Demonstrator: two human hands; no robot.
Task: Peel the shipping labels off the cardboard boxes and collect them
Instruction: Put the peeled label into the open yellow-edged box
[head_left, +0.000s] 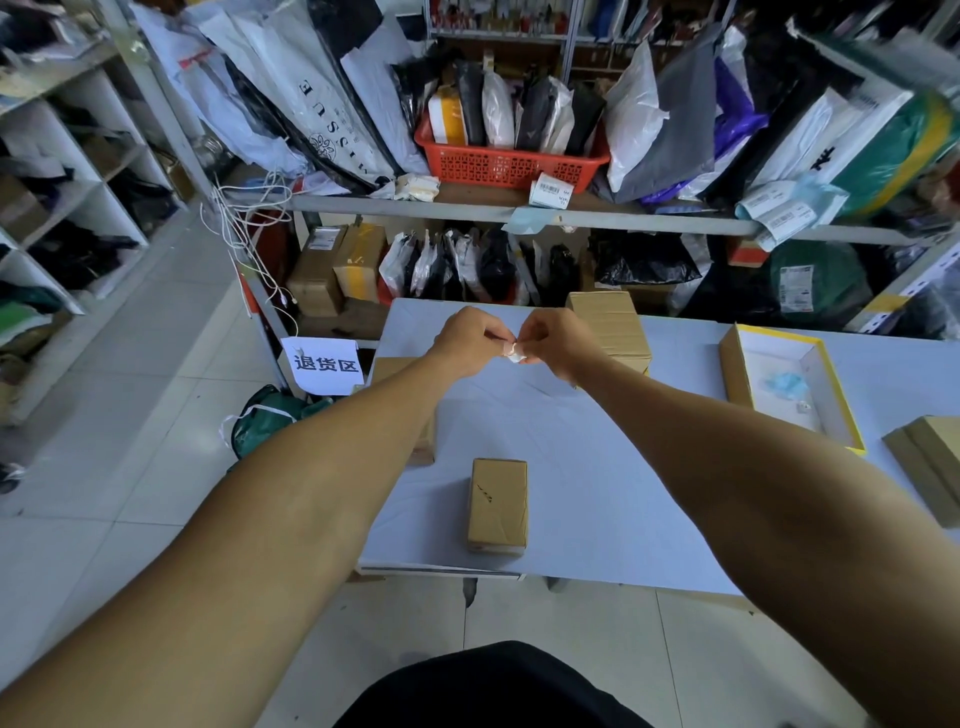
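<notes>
Two hands met above the far middle of the table (597, 467), pinching one small white wad between them, most likely a peeled shipping label (514, 353) being balled up. Going left to right: at about ten o'clock from that wad, the left hand (470, 340) had its fingertips clamped on the scrap's left edge; the wad itself sat in the gap; at about three o'clock, the right hand (558, 343) gripped its other side with thumb and forefinger. Neither hand held anything else.

At six o'clock from the hands, near the table's front edge, lay a small cardboard box (497, 505), its top bare of any label so far as I could see. A taller box (610, 325) stood just behind the right hand at one o'clock. Farther right, at three o'clock, an open yellow-edged box (831, 426) looked like the collecting place, with a small white scrap inside.

Doing this well probably meant folding the sticky face inward, keeping the fingertips on the paper side, then dropping the wad cleanly into that open box.
</notes>
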